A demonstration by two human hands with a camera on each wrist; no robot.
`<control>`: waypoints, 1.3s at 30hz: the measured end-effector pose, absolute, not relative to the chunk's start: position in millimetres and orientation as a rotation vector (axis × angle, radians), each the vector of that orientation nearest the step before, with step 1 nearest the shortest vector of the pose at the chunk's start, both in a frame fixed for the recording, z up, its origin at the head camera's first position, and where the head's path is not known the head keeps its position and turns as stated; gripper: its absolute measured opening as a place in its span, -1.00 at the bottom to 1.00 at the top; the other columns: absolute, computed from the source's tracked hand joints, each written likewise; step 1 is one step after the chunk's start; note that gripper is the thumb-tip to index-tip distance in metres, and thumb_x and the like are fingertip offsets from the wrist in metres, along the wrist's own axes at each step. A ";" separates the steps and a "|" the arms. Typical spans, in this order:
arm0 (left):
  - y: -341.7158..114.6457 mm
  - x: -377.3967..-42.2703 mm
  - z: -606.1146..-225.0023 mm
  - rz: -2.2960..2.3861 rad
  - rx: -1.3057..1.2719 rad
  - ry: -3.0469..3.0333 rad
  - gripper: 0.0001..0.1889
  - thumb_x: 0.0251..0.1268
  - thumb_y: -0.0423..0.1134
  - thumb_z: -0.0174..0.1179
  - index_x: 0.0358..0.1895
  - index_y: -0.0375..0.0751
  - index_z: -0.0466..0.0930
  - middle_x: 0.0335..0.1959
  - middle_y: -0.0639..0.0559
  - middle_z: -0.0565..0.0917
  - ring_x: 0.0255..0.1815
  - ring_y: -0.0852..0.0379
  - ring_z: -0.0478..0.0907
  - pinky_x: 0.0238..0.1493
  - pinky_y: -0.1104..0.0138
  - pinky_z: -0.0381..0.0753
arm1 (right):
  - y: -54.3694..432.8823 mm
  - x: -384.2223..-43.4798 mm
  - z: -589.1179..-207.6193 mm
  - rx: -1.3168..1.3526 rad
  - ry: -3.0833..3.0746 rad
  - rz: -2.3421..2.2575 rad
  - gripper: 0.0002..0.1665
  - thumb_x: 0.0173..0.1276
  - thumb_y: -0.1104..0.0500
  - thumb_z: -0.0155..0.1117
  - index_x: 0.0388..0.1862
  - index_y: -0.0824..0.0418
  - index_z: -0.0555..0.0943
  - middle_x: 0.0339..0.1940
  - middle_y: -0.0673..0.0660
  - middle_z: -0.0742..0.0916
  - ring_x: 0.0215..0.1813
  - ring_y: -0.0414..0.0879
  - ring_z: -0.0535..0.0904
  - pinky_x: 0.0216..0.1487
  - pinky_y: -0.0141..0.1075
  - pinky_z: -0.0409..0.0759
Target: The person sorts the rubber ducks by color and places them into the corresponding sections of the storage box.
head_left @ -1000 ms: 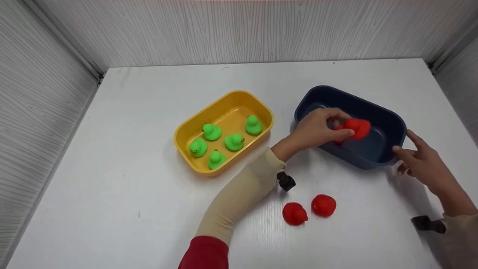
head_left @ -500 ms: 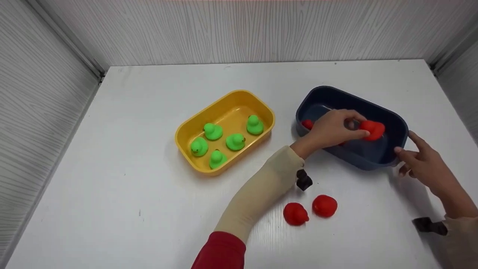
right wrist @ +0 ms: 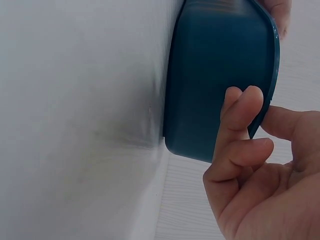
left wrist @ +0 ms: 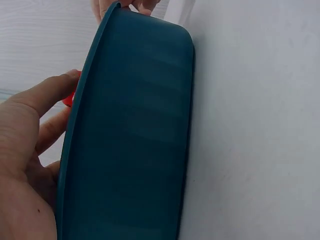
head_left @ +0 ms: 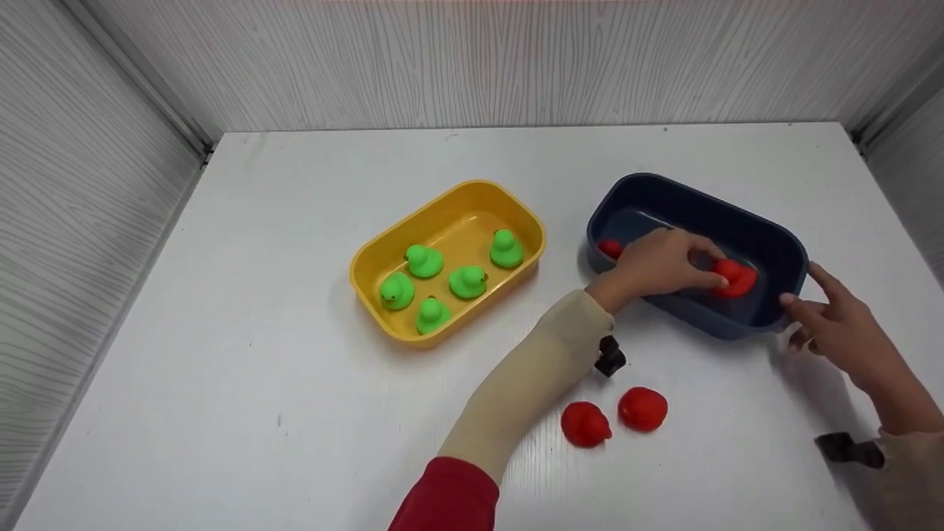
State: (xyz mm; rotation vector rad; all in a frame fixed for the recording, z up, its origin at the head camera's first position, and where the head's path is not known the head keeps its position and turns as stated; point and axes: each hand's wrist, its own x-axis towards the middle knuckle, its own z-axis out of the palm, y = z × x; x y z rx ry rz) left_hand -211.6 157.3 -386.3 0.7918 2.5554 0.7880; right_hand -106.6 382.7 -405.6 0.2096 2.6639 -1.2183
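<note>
In the head view my left hand (head_left: 664, 262) reaches into the dark blue bin (head_left: 712, 206) and pinches a red toy duck (head_left: 736, 280) low inside it. A second red thing (head_left: 611, 248) shows at the bin's left end, partly behind that hand. My right hand (head_left: 848, 332) holds the bin's right corner, thumb on the rim and fingers on the outer wall, as the right wrist view shows on the bin (right wrist: 215, 60). From the left wrist, the bin's wall (left wrist: 130, 110) hides most of the duck; only a red sliver (left wrist: 70, 97) shows by my fingers.
Two red toy ducks, one (head_left: 585, 424) beside the other (head_left: 643, 409), lie on the white table (head_left: 295, 442) in front of the blue bin. A yellow bin (head_left: 450, 228) with several green ducks, among them one at its right end (head_left: 506, 249), stands to the left.
My left hand has moved right with the red duck and then lowered it inside the blue bin. The right hand stays on the bin's corner.
</note>
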 end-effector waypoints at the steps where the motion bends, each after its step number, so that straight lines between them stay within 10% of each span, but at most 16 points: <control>1: 158.2 -211.8 -387.0 0.779 0.786 2.554 -0.62 0.09 0.25 0.30 0.04 0.48 0.61 -0.01 0.41 0.60 -0.06 0.45 0.44 -0.17 0.52 0.41 | 382.7 -106.4 -405.7 0.209 2.668 -1.213 -0.05 0.53 -0.12 -0.09 0.56 0.24 -0.33 -0.49 -0.39 0.64 -0.54 -0.21 0.58 -0.48 -0.36 0.47; 6: 160.9 -212.1 -388.7 0.695 0.776 2.570 -0.59 0.06 0.28 0.31 0.05 0.54 0.59 0.18 0.53 0.51 0.17 0.47 0.41 -0.06 0.51 0.43 | 382.0 -105.5 -404.8 0.201 2.673 -1.221 -0.06 0.53 -0.11 -0.08 0.56 0.25 -0.32 -0.51 -0.35 0.64 -0.54 -0.21 0.58 -0.49 -0.37 0.46; 39: 160.3 -209.0 -389.1 0.498 0.781 2.576 -0.59 0.07 0.24 0.32 0.06 0.60 0.56 0.17 0.57 0.51 0.15 0.49 0.42 -0.07 0.48 0.46 | 381.2 -106.4 -405.8 0.159 2.679 -1.261 -0.05 0.53 -0.09 -0.06 0.56 0.28 -0.33 -0.52 -0.35 0.65 -0.56 -0.23 0.58 -0.51 -0.38 0.45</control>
